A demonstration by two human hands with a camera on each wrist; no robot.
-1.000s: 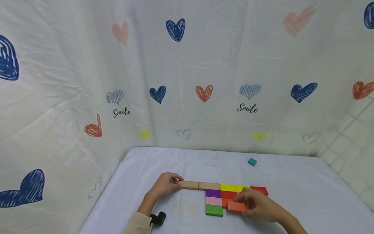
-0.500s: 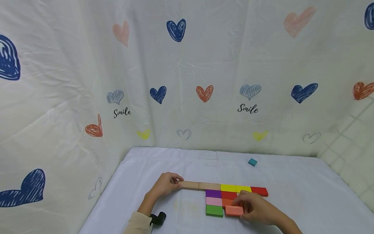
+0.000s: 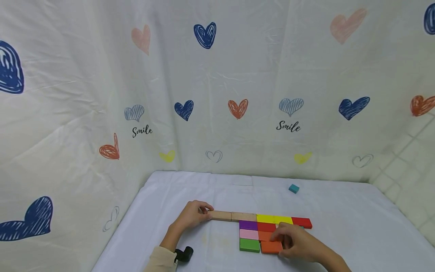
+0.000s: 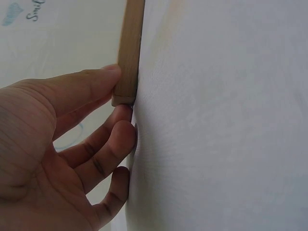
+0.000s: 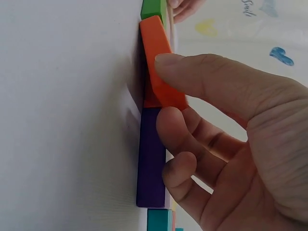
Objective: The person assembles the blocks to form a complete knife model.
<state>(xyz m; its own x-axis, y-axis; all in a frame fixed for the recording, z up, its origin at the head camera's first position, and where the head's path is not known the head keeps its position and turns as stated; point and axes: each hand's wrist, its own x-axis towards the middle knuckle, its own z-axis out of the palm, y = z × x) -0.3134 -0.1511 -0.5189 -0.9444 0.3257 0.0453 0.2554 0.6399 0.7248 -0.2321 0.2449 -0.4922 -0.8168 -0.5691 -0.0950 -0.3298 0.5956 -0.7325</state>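
In the head view my left hand pinches the left end of a plain wooden block, thumb on its side and fingers curled at its end. My right hand grips an orange block between thumb and fingers, right beside a green block. The right wrist view shows this orange block tilted, one end by the green block and the other raised near a dark purple block. Behind it lie an orange-red block and a pink block.
A second wooden block, yellow blocks and a red block continue the back row. A purple block lies in front of it. One loose teal block sits farther back on the white cloth.
My right hand has brought the orange block left and nearer to me, down beside the green block, and its tilt has changed. The left hand has stayed at the wooden block.
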